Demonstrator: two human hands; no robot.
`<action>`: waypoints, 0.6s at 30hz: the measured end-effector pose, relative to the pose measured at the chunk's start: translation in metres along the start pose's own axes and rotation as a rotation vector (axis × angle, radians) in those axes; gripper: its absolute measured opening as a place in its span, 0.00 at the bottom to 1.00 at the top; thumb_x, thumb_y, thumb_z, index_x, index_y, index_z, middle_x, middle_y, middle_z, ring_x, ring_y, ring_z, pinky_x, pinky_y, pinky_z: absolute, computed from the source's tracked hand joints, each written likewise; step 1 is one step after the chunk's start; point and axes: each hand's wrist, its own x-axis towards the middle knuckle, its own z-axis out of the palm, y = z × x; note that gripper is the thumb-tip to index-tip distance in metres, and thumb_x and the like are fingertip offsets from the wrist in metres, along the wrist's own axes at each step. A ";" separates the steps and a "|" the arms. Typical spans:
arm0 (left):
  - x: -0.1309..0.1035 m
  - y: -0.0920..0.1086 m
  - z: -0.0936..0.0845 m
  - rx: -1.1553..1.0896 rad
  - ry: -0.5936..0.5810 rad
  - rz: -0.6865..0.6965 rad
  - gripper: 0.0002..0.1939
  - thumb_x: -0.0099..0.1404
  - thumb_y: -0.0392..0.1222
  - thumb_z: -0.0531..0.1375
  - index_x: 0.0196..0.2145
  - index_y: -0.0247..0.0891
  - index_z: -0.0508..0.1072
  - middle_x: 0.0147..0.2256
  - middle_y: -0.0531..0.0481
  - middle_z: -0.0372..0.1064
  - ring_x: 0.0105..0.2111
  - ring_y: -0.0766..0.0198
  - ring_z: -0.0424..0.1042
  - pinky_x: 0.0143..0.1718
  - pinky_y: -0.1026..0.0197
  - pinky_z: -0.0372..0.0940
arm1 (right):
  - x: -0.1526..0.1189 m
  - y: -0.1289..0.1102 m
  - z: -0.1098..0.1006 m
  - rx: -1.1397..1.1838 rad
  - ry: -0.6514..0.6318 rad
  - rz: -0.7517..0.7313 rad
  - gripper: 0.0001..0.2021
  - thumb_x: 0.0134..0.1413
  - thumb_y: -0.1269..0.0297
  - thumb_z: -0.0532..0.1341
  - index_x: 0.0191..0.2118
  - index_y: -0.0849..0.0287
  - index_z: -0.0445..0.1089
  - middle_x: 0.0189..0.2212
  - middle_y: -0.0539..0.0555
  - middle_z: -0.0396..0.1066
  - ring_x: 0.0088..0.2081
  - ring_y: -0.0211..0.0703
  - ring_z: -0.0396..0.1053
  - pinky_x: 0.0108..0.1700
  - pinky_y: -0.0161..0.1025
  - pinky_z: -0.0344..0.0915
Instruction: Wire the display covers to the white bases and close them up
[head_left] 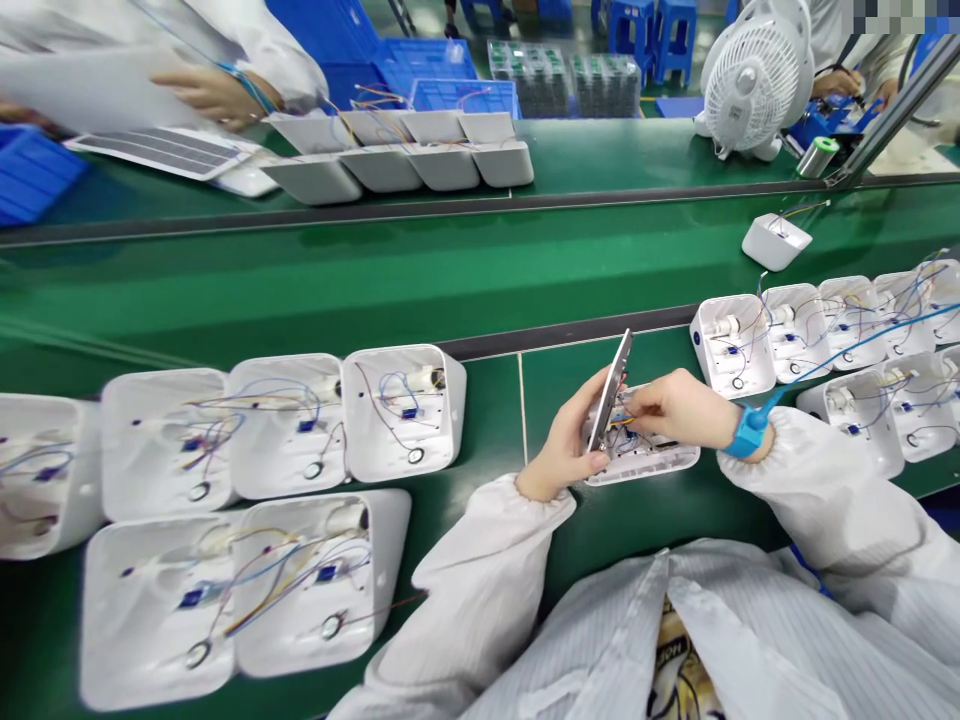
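My left hand (564,440) grips a thin flat panel (611,392) by its edge, thumb on the near side, and holds it tilted up on end. Below and beside the panel lies a white plastic housing (652,458) with coloured wires inside. The fingers of my right hand (679,410) are pinched together over the housing's opening, at the wires (621,420) close behind the panel. A blue wrist strap (748,432) with a cord circles my right wrist.
Several open white housings (405,415) with wires stand at the left, and more housings (733,345) at the right. A single housing (776,242) sits beyond the dark rail (570,332). Across the bench are a fan (750,85) and a co-worker's hand (217,95).
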 end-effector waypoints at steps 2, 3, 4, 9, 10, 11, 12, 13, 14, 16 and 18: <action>-0.001 0.000 0.000 0.015 -0.010 0.006 0.49 0.57 0.64 0.66 0.69 0.43 0.56 0.66 0.37 0.56 0.65 0.44 0.60 0.68 0.43 0.52 | 0.001 0.001 0.005 -0.216 0.000 -0.101 0.05 0.60 0.71 0.63 0.33 0.62 0.77 0.30 0.53 0.75 0.30 0.38 0.68 0.35 0.36 0.58; -0.002 0.000 0.000 0.027 -0.003 0.007 0.49 0.56 0.63 0.66 0.69 0.44 0.56 0.65 0.37 0.57 0.64 0.44 0.61 0.68 0.43 0.53 | 0.001 0.002 0.006 -0.313 0.009 -0.140 0.06 0.62 0.70 0.62 0.34 0.62 0.77 0.32 0.55 0.76 0.34 0.41 0.68 0.36 0.38 0.57; -0.003 -0.001 0.000 0.042 0.007 0.007 0.48 0.56 0.63 0.67 0.68 0.44 0.57 0.64 0.38 0.59 0.63 0.44 0.62 0.67 0.43 0.53 | 0.001 0.004 0.008 -0.401 0.028 -0.165 0.07 0.63 0.68 0.62 0.34 0.61 0.77 0.34 0.56 0.76 0.37 0.44 0.69 0.38 0.40 0.57; -0.004 0.000 0.003 0.169 -0.003 0.045 0.45 0.55 0.60 0.68 0.65 0.44 0.61 0.63 0.38 0.58 0.64 0.44 0.60 0.68 0.43 0.51 | -0.002 0.015 0.013 -0.584 0.166 -0.143 0.09 0.65 0.66 0.59 0.41 0.60 0.78 0.51 0.63 0.71 0.56 0.58 0.60 0.49 0.52 0.57; -0.004 0.002 0.004 0.216 -0.016 0.061 0.44 0.55 0.59 0.68 0.66 0.43 0.60 0.64 0.38 0.58 0.64 0.44 0.60 0.68 0.43 0.51 | -0.002 0.016 0.015 -0.580 0.181 -0.108 0.10 0.65 0.68 0.58 0.44 0.61 0.77 0.54 0.65 0.69 0.59 0.58 0.58 0.51 0.53 0.57; -0.004 0.005 0.006 0.279 -0.028 0.073 0.45 0.56 0.58 0.68 0.66 0.43 0.59 0.64 0.37 0.57 0.65 0.44 0.59 0.67 0.42 0.52 | -0.002 0.017 0.016 -0.567 0.187 -0.069 0.11 0.65 0.68 0.58 0.46 0.62 0.76 0.56 0.66 0.67 0.60 0.59 0.57 0.53 0.54 0.57; -0.004 0.008 0.007 0.361 -0.045 0.079 0.45 0.55 0.56 0.68 0.66 0.42 0.58 0.64 0.36 0.55 0.65 0.43 0.58 0.67 0.42 0.53 | -0.002 0.017 0.017 -0.545 0.181 -0.032 0.12 0.64 0.68 0.58 0.48 0.63 0.75 0.57 0.66 0.67 0.61 0.59 0.57 0.54 0.55 0.58; -0.005 0.012 0.008 0.460 -0.066 0.082 0.46 0.55 0.54 0.68 0.67 0.43 0.57 0.65 0.36 0.54 0.65 0.43 0.58 0.66 0.41 0.54 | -0.001 0.016 0.018 -0.518 0.169 0.002 0.13 0.64 0.67 0.59 0.50 0.64 0.74 0.57 0.67 0.66 0.61 0.60 0.57 0.54 0.55 0.58; -0.005 0.016 0.009 0.572 -0.091 0.083 0.46 0.55 0.51 0.68 0.67 0.43 0.56 0.65 0.35 0.52 0.65 0.42 0.57 0.65 0.41 0.55 | -0.001 0.016 0.017 -0.490 0.157 0.029 0.13 0.64 0.66 0.59 0.51 0.64 0.73 0.57 0.67 0.67 0.61 0.60 0.57 0.55 0.56 0.59; -0.007 0.023 0.012 0.791 -0.151 0.074 0.46 0.55 0.47 0.67 0.67 0.43 0.54 0.66 0.34 0.48 0.65 0.41 0.55 0.63 0.40 0.57 | 0.001 0.016 0.014 -0.424 0.140 0.059 0.14 0.64 0.65 0.59 0.51 0.65 0.73 0.56 0.67 0.67 0.61 0.61 0.59 0.55 0.56 0.61; -0.009 0.028 0.013 0.946 -0.214 0.060 0.46 0.55 0.47 0.66 0.68 0.42 0.53 0.66 0.33 0.46 0.65 0.40 0.55 0.62 0.39 0.58 | 0.001 0.020 0.007 -0.289 0.116 0.048 0.13 0.62 0.68 0.60 0.51 0.66 0.73 0.56 0.67 0.68 0.61 0.60 0.60 0.56 0.56 0.62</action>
